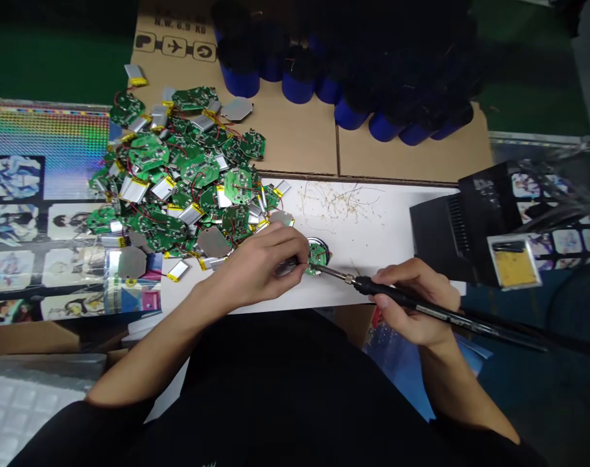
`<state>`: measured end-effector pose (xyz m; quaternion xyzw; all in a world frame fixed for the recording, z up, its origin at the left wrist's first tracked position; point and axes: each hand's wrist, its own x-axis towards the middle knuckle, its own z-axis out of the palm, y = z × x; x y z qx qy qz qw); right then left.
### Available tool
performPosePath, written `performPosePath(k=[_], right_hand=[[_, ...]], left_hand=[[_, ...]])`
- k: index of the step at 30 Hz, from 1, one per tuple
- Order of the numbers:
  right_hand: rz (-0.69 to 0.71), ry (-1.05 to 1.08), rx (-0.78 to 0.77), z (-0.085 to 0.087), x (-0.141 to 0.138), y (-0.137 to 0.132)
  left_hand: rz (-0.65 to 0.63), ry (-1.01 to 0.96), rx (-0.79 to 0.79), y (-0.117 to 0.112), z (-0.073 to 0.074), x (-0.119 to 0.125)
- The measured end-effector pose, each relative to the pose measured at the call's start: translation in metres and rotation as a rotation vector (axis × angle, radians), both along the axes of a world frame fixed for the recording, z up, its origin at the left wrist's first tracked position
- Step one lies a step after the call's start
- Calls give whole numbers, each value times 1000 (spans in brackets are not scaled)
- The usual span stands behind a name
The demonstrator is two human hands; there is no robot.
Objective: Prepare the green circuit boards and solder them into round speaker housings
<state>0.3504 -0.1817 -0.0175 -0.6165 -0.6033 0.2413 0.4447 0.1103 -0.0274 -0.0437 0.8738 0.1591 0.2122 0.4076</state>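
Note:
My left hand (260, 263) is closed in a pinch on a slim metal tool, likely tweezers (290, 264), whose tip touches a small round green circuit board (317, 257) lying on a white sheet (373, 220). My right hand (416, 301) grips the black handle of a soldering iron (421, 306). Its metal tip reaches left to the board's lower right edge. A black cable runs off to the right from the handle.
A big heap of green circuit boards with silver battery packs (178, 175) covers the table's left middle. Blue cylinders (299, 84) stand on cardboard at the back. A black soldering station (470, 224) with a yellow sponge (513, 263) sits at the right. Solder scraps (338, 198) lie on the sheet.

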Motion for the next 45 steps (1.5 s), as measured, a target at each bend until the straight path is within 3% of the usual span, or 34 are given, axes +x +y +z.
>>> performPosePath(k=[30, 38, 45], right_hand=[[36, -39, -131, 14, 8, 17], [73, 4, -77, 9, 12, 15], [-110, 138, 141, -2, 19, -5]], left_hand=[[-15, 83, 75, 2, 8, -1], [-25, 86, 72, 3, 8, -1], [-30, 80, 55, 3, 10, 0]])
